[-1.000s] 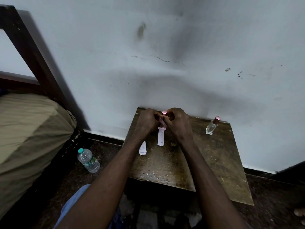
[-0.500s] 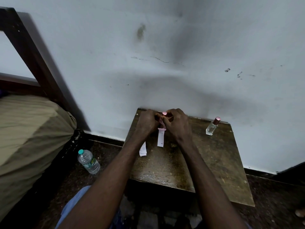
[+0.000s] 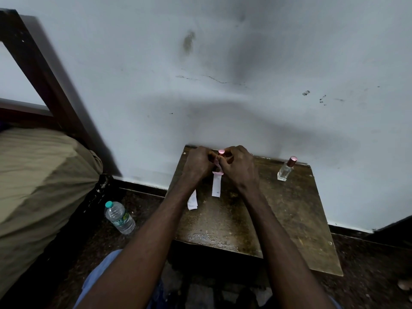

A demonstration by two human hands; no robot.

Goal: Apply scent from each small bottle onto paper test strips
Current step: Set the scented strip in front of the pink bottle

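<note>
The small bottle [image 3: 221, 152], pink-capped, sits between both hands at the far edge of the wooden table [image 3: 289, 219]. The right hand [image 3: 239, 168] curls around it. The left hand [image 3: 198, 163] seems to pinch the top of a paper test strip [image 3: 216, 186] hanging toward the tabletop. A second strip [image 3: 192, 200] lies beside the left forearm, and a second bottle [image 3: 286, 169] stands well to the right. A water bottle [image 3: 119, 217] lies on the floor.
</note>
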